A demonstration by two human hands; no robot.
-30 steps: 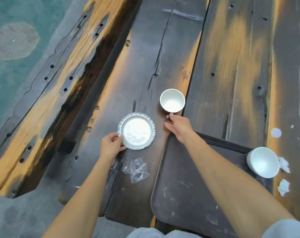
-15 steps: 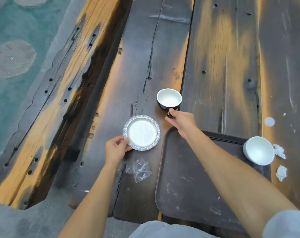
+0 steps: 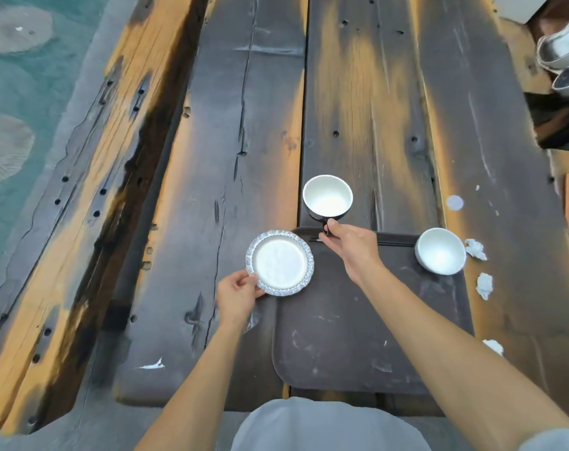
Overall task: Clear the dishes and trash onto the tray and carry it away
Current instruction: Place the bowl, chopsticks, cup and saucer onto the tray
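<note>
left hand point(image 3: 236, 296) pinching plate point(image 3: 280, 262) over tray point(image 3: 358, 336) edge, ready to set down. right hand point(image 3: 348, 245) gripping cup point(image 3: 327, 196) by handle, just beyond tray.

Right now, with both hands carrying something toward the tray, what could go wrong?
The right hand holds the dark cup only by its handle, so it could tip or knock the tray rim. The left hand has just an edge grip on the foil plate, which might bend or slip. The crumpled tissues lie off the tray beside the white bowl and could be forgotten.
</note>
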